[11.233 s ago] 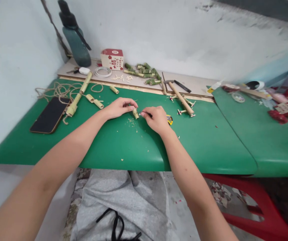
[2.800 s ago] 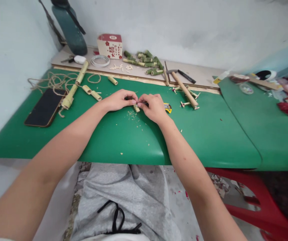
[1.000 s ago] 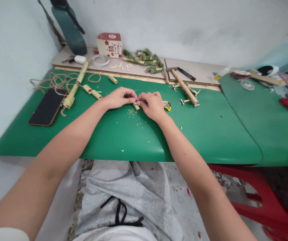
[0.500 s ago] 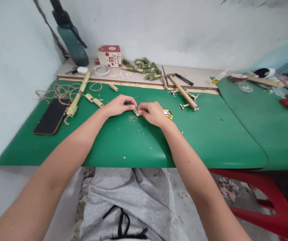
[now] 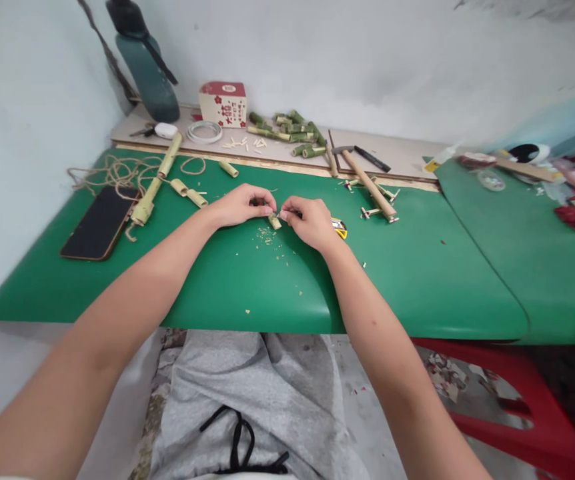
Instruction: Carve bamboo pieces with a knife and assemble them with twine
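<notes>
A short pale bamboo piece [image 5: 275, 222] is between my hands, low over the green tabletop [image 5: 392, 287]. My left hand [image 5: 244, 204] is closed, thumb and fingertips pinched on its upper end. Just right of it, my right hand [image 5: 309, 221] is also pinched, around something thin and small that I cannot make out. Its fingertips are close to the bamboo piece, a slight gap between them. Bamboo shavings [image 5: 266, 235] lie scattered below. Partly hidden behind my right hand is a yellow utility knife [image 5: 339, 228].
To the left lie a phone [image 5: 101, 223], twine [image 5: 112, 170] and a long bamboo tube [image 5: 155, 188]. A hammer [image 5: 367, 181] rests at the right over small bamboo assemblies. Cut green bamboo [image 5: 297, 137], a box [image 5: 223, 107] and a bottle [image 5: 148, 73] stand along the back board.
My right fingertips have drawn slightly right, away from the bamboo piece, so more of it shows. My left hand keeps its pinch. The camera view has shifted slightly.
</notes>
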### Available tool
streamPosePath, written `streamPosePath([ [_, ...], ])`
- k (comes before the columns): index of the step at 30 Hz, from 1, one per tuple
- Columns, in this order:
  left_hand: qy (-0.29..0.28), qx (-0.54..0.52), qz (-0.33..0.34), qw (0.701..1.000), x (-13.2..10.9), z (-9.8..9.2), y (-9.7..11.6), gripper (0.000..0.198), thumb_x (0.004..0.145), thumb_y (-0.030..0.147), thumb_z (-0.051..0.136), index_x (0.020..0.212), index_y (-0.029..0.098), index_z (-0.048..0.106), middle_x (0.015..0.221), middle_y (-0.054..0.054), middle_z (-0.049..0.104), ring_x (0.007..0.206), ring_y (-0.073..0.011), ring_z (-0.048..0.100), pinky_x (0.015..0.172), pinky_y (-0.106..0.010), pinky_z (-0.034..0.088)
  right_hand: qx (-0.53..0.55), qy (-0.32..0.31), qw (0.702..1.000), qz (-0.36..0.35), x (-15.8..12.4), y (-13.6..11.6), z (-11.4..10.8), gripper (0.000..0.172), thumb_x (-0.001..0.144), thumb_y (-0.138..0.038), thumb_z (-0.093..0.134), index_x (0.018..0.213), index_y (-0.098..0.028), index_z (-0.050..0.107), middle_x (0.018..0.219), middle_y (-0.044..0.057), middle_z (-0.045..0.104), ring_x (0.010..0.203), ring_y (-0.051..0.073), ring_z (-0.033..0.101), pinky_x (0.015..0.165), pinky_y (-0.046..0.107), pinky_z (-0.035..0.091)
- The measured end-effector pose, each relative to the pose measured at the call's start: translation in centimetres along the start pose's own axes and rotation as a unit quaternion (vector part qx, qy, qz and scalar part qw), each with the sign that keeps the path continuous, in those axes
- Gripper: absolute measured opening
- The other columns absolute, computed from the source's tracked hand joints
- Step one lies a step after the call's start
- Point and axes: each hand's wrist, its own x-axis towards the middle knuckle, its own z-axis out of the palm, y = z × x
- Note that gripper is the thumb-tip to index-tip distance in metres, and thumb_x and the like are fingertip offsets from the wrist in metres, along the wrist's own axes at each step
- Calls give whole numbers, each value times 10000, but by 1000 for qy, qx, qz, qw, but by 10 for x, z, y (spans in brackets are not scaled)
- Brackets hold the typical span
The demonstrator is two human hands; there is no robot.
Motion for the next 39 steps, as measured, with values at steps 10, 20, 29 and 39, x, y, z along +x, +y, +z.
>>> streamPosePath([
  [10, -2, -10, -4, 1000, 0, 1, -3, 285, 857, 414, 777, 978, 158, 810, 790, -24, 719, 691, -133, 554, 678, -280, 408, -35, -4, 999, -28, 3, -2, 6, 146, 1002, -285, 616, 1011, -239, 755, 911, 24, 802, 843, 223, 659, 848, 339, 363],
  [20, -5, -16, -11, 1000, -2, -1, -3, 310, 836, 437, 798, 983, 164, 810, 776, -20, 702, 691, -142, 561, 679, -292, 400, -40, -8, 998, -44, 0, 0, 9, 167, 1022, -319, 607, 1035, -241, 754, 926, 35, 800, 914, 250, 670, 931, 375, 331],
  [29, -10, -15, -15, 1000, -2, -2, -2, 269, 854, 394, 797, 994, 165, 802, 825, -27, 734, 729, -146, 587, 724, -299, 434, -48, 19, 997, -50, 5, 0, 11, 175, 1019, -314, 591, 1009, -252, 755, 905, 45, 778, 939, 265, 646, 935, 399, 319],
  [39, -7, -23, -6, 1000, 0, -2, -4, 309, 826, 437, 801, 960, 159, 804, 827, -32, 747, 724, -142, 590, 719, -300, 440, -64, 20, 996, -58, 3, -1, 12, 207, 1034, -328, 562, 1034, -250, 754, 903, 52, 779, 939, 267, 650, 933, 393, 309],
])
